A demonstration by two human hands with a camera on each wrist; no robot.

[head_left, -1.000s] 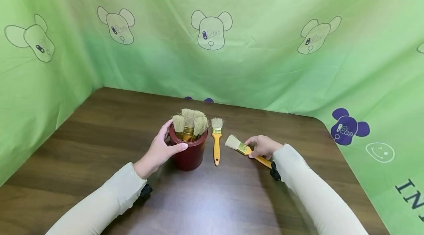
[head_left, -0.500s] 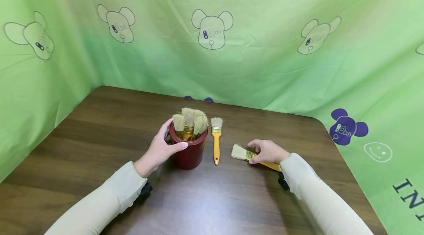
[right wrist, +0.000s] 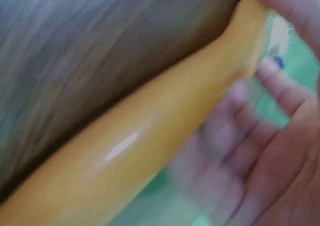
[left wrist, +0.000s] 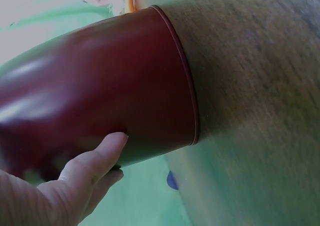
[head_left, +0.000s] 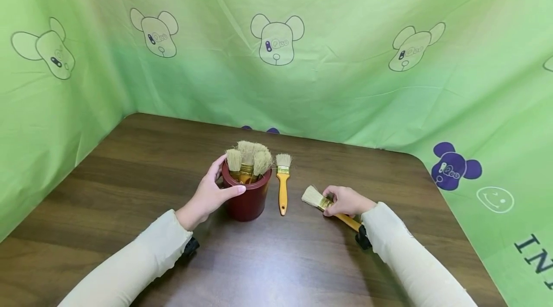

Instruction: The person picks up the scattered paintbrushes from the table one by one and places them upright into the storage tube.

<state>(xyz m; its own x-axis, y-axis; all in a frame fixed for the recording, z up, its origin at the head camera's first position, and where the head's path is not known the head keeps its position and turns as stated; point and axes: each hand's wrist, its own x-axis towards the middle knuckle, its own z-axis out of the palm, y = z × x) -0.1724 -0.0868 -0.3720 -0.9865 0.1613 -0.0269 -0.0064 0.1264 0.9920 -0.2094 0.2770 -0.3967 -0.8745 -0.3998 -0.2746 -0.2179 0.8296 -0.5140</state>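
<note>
Left of centre on the table, a dark red cylindrical container (head_left: 245, 201) stands upright with several paintbrushes (head_left: 247, 155) in it, bristles up. My left hand (head_left: 211, 195) grips its upper left side, thumb at the front of the rim; the left wrist view has fingers (left wrist: 95, 168) against its wall. To the right, my right hand (head_left: 347, 200) pinches a paintbrush (head_left: 313, 196) near its metal ferrule. That brush has pale bristles pointing left, and its yellow-orange handle (right wrist: 135, 131) runs under the wrist. Between container and right hand lies another paintbrush (head_left: 282, 187), bristles away from me.
The brown wood-grain table (head_left: 173, 153) has rounded far corners. Green cloth (head_left: 337, 95) printed with mouse-like heads hangs behind it and along both sides.
My right hand has shifted right and towards me with its paintbrush, whose bristle end also moved right. The left hand and the container have stayed in place.
</note>
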